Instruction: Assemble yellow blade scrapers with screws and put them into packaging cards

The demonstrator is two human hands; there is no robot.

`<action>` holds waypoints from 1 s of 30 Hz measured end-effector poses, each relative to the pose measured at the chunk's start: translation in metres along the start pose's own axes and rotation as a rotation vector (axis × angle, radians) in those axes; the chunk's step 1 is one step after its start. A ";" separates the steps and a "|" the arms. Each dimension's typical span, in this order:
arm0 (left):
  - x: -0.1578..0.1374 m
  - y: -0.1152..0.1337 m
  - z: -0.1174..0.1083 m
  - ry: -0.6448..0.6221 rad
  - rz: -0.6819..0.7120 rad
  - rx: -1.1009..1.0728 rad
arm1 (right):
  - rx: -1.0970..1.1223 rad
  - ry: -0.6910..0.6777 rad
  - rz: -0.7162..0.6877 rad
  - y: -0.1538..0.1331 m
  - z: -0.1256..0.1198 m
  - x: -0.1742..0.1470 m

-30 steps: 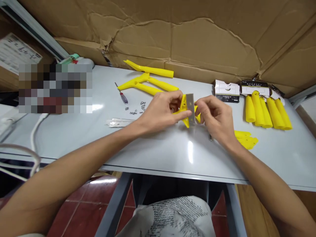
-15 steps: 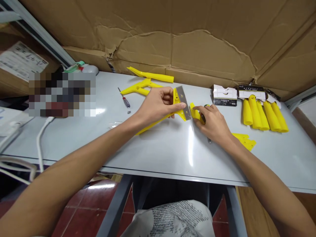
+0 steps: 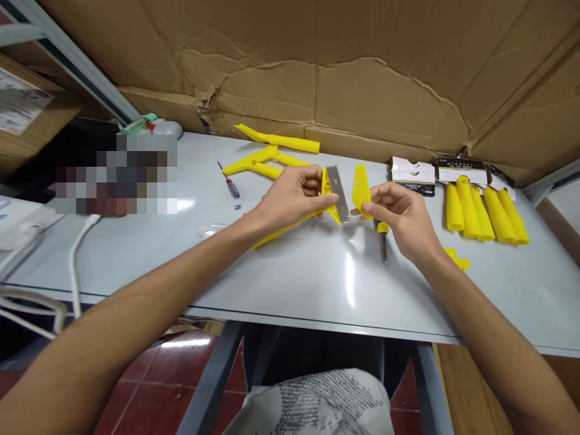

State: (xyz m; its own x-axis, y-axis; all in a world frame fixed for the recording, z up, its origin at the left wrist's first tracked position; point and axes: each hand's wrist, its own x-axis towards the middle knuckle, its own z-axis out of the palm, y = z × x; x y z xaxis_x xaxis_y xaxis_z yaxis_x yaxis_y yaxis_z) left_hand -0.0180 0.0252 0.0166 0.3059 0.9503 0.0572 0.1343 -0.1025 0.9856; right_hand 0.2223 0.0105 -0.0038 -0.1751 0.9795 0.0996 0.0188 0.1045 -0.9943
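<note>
Tabletop [image 3: 294, 284], left hand [image 3: 292, 196] pinching yellow-handled blade [image 3: 335, 183]

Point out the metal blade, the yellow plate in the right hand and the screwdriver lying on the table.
Metal blade [image 3: 338, 186]: head view, middle of its flat face.
Yellow plate [image 3: 362, 191]: head view, middle of its broad face.
Screwdriver [image 3: 232, 189]: head view, on its handle.

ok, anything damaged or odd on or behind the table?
Yes: the cardboard behind the table has a ragged crease and looks torn toward the left, so it seems damaged. Nothing obvious in hand: the left hand holds a yellow handle with a metal blade, the right hand a yellow plate.
</note>
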 end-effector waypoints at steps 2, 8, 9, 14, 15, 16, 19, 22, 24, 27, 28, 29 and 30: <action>0.000 0.000 0.001 -0.017 0.006 0.001 | -0.010 -0.006 0.027 -0.004 0.005 -0.002; -0.001 0.001 0.003 -0.058 0.030 0.017 | -0.030 -0.059 0.035 -0.005 0.009 -0.004; -0.001 0.001 0.003 -0.063 0.035 0.020 | -0.035 -0.069 0.040 -0.005 0.009 -0.004; -0.001 -0.001 0.003 -0.075 0.053 0.036 | -0.137 -0.046 -0.007 -0.003 0.010 -0.004; -0.002 -0.001 0.002 -0.079 0.055 0.037 | -0.160 -0.037 -0.020 -0.002 0.010 -0.005; -0.002 -0.001 0.002 -0.082 0.058 0.037 | -0.178 -0.038 -0.028 -0.001 0.010 -0.005; -0.002 0.000 0.003 -0.085 0.067 0.039 | -0.182 -0.075 -0.021 0.002 0.011 -0.006; -0.001 0.001 0.003 -0.097 0.072 0.022 | -0.164 -0.108 -0.009 0.004 0.011 -0.007; -0.001 0.000 0.004 -0.127 0.063 -0.004 | -0.196 -0.119 -0.011 0.005 0.012 -0.007; -0.001 -0.002 0.003 -0.157 0.055 0.006 | -0.269 -0.125 -0.032 0.006 0.011 -0.007; -0.001 -0.004 0.003 -0.158 0.055 0.015 | -0.286 -0.124 -0.041 0.006 0.011 -0.007; -0.001 -0.005 0.002 -0.160 0.056 0.022 | -0.295 -0.126 -0.050 0.007 0.010 -0.007; -0.001 -0.005 0.002 -0.165 0.056 0.024 | -0.297 -0.129 -0.059 0.008 0.009 -0.007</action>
State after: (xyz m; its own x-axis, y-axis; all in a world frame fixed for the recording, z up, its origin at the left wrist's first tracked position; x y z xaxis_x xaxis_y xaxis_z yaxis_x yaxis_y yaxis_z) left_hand -0.0175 0.0239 0.0110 0.4636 0.8821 0.0836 0.1340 -0.1630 0.9775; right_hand 0.2144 0.0031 -0.0126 -0.3070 0.9424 0.1326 0.2877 0.2247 -0.9310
